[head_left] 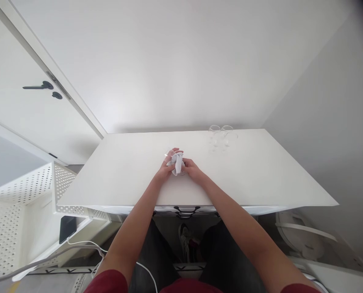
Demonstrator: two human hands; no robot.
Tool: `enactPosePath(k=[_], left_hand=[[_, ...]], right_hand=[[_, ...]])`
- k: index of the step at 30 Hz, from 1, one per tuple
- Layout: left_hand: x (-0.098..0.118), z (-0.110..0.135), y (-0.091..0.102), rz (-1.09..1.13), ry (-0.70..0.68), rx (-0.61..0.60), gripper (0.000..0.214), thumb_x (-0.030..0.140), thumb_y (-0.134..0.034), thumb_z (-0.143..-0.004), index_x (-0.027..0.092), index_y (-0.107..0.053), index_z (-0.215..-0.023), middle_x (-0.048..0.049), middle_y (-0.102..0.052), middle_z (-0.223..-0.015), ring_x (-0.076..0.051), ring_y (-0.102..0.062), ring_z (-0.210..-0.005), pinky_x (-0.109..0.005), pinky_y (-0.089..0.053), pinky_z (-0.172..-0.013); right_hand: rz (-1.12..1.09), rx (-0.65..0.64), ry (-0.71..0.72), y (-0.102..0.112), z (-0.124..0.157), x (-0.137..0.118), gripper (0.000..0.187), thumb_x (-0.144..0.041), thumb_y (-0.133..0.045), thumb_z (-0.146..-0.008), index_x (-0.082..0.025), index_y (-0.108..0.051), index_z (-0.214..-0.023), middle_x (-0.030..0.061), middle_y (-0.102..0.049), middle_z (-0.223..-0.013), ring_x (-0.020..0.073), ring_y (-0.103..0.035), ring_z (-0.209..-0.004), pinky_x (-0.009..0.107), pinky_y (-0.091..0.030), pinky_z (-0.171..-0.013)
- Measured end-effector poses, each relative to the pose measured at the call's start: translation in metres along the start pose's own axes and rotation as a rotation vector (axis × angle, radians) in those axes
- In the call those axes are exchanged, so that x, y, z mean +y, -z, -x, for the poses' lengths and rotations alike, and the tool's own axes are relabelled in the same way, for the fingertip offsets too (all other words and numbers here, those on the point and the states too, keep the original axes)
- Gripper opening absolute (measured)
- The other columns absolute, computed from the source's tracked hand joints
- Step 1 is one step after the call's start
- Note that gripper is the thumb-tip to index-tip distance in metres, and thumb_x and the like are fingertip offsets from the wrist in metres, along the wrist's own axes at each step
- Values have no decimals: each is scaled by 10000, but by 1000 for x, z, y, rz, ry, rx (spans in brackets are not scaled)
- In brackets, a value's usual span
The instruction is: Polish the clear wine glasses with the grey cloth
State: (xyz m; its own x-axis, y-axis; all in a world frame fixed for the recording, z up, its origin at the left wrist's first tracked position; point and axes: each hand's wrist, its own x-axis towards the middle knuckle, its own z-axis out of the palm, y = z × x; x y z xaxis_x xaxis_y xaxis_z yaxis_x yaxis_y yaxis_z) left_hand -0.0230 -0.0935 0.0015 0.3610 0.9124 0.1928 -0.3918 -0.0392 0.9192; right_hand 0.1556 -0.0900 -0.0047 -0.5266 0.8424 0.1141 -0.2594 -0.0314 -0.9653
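Note:
Both hands meet above the white tabletop, near its middle. My left hand (168, 163) is closed around a clear glass (169, 152), part of which shows at its fingers; the rest is covered. A crumpled white cloth (178, 163) lies against the glass between the two hands. My right hand (192, 169) grips the cloth from the right, its fingers partly hidden by the folds. Behind and to the right, two clear stemmed glasses, a left one (214, 128) and a right one (227, 128), stand close together near the wall.
The white tabletop (123, 179) has drawers with black handles (186, 210) on its near side. A white perforated shelf unit (67, 183) stands at the left with a dark phone (68, 228) and cables (86, 243). A door with a black handle (38, 86) is beyond.

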Motion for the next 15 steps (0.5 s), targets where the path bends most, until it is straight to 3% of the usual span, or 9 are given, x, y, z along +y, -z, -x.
enactPosePath(k=[3, 6, 11, 15], left_hand=[[2, 0, -1, 20, -42, -35, 865, 546, -896, -678, 272, -544, -1419, -148, -507, -1523, -320, -547, -1317, -356, -506, -954], [1, -2, -1, 20, -82, -49, 827, 684, -841, -687, 244, -590, -1341, -172, -486, -1539, -332, -573, -1278, -361, -514, -913], [-1, -3, -3, -82, -100, 4, 587, 631, -739, -843, 212, -635, -1241, -171, -531, -1515, -277, -636, -1153, -347, -516, -893], [-3, -3, -2, -210, -125, 78, 533, 557, -765, -849, 199, -676, -1233, -162, -593, -1479, -306, -641, -1205, -395, -519, -977]], right_hand=[[-57, 73, -35, 6, -1, 3, 360, -510, -831, -758, -170, -733, -824, 10, -653, -763, 155, -543, -693, 284, -401, -684], [-81, 102, -35, 10, -1, 3, 376, -528, -825, -753, -167, -726, -789, 15, -658, -757, 155, -547, -686, 282, -400, -673], [81, 70, 32, 2, 1, -5, 366, -484, -800, -798, -182, -751, -999, 13, -678, -869, 180, -587, -809, 291, -450, -759], [54, 86, 81, -4, 2, -7, 556, -380, -870, -743, -252, -667, -1244, 34, -702, -1092, 216, -623, -997, 304, -494, -843]])
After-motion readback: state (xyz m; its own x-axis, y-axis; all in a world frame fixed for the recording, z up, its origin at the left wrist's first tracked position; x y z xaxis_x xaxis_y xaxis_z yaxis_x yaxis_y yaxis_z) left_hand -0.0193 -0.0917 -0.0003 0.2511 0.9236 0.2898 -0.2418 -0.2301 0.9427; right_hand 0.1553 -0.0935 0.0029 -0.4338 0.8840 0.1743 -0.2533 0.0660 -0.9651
